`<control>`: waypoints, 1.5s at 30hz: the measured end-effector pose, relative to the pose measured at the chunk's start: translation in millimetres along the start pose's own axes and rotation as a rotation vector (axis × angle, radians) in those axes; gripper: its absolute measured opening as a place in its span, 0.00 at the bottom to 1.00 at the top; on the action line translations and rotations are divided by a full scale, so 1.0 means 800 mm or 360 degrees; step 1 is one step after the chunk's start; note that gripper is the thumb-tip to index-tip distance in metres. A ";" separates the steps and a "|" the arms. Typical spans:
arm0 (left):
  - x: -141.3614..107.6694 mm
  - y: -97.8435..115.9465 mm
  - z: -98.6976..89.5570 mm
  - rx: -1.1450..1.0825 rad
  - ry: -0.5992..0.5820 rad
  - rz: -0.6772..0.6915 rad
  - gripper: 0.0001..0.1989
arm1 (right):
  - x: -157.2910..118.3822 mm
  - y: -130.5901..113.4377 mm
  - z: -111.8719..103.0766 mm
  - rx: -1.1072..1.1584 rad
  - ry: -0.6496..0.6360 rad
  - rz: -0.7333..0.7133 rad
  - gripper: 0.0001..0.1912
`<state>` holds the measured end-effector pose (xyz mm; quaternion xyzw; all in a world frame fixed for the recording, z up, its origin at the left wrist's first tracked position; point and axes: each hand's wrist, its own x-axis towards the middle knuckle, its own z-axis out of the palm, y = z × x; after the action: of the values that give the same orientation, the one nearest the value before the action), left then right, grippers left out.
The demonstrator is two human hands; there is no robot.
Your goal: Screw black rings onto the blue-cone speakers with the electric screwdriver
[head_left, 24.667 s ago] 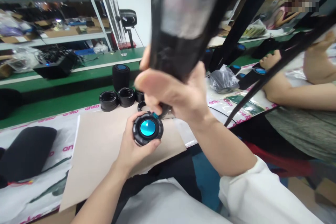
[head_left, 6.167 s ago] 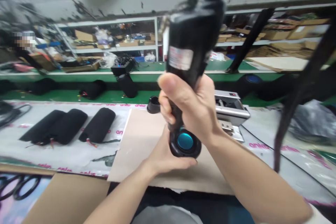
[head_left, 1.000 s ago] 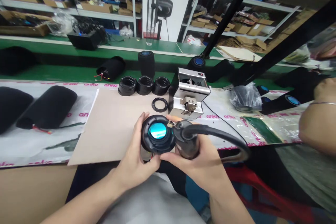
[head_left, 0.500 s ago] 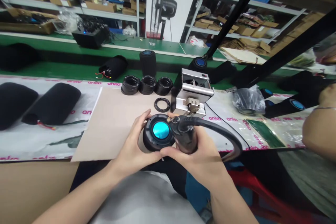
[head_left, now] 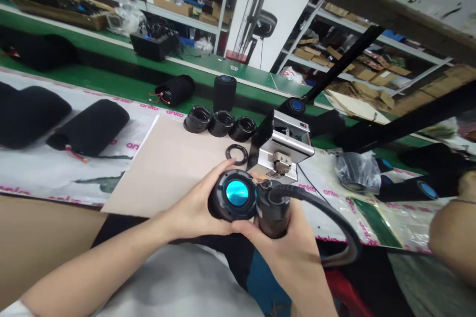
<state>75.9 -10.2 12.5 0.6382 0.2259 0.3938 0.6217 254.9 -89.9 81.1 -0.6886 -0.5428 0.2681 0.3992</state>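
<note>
My left hand point(head_left: 193, 208) is clenched around the rim of a black speaker point(head_left: 232, 195), its blue disc facing up toward my view, and my right hand point(head_left: 286, 242) grips the barrel of a black screwdriver point(head_left: 273, 215), whose end sits right against the speaker's rim. The two hands touch under the speaker, which I hold in the air just over the near edge of a cardboard sheet point(head_left: 167, 168). A cord point(head_left: 334, 230) loops from the screwdriver to the right. Past my fingers, a black ring point(head_left: 237, 154) lies on the cardboard, just behind three black collars point(head_left: 221, 124). A metal screw feeder point(head_left: 286, 151) stands beside the ring. Further out, an upright speaker point(head_left: 224, 93) stands behind the collars, black foam sleeves point(head_left: 89, 126) lie on the left, and a co-worker's arm point(head_left: 451, 228) rests on the right.
</note>
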 end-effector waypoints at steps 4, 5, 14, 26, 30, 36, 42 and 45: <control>-0.002 -0.001 0.003 -0.0061 0.0015 0.0086 0.62 | 0.001 -0.009 -0.007 -0.0049 -0.0070 0.0114 0.33; -0.002 -0.001 0.003 -0.0071 0.0028 0.0098 0.63 | 0.004 -0.008 -0.011 -0.0061 -0.0121 0.0166 0.34; -0.006 -0.012 0.012 0.0020 0.0154 0.0084 0.57 | 0.011 -0.006 -0.017 -0.0069 -0.0237 0.0069 0.34; -0.007 -0.014 0.009 0.0197 0.0198 0.0171 0.56 | 0.042 -0.017 -0.046 -0.0201 -0.0558 0.0033 0.39; -0.010 -0.018 0.008 0.0214 0.0201 0.0122 0.58 | 0.049 -0.014 -0.049 -0.0172 -0.0657 0.0020 0.38; -0.009 -0.012 0.014 0.0119 0.0222 0.0054 0.54 | 0.017 -0.011 -0.027 -0.0031 -0.0341 0.0051 0.32; -0.015 -0.016 0.025 0.0110 0.0272 0.0086 0.53 | -0.017 -0.037 -0.002 -0.0095 -0.0050 0.0439 0.35; -0.019 -0.018 0.022 0.0176 0.0264 0.0115 0.54 | -0.016 -0.034 -0.002 -0.0070 -0.0027 0.0409 0.35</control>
<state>83.9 -31.1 -3.3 0.6444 0.2748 0.4545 0.5501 238.0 -99.8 103.8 -0.7588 -0.4591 0.3109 0.3418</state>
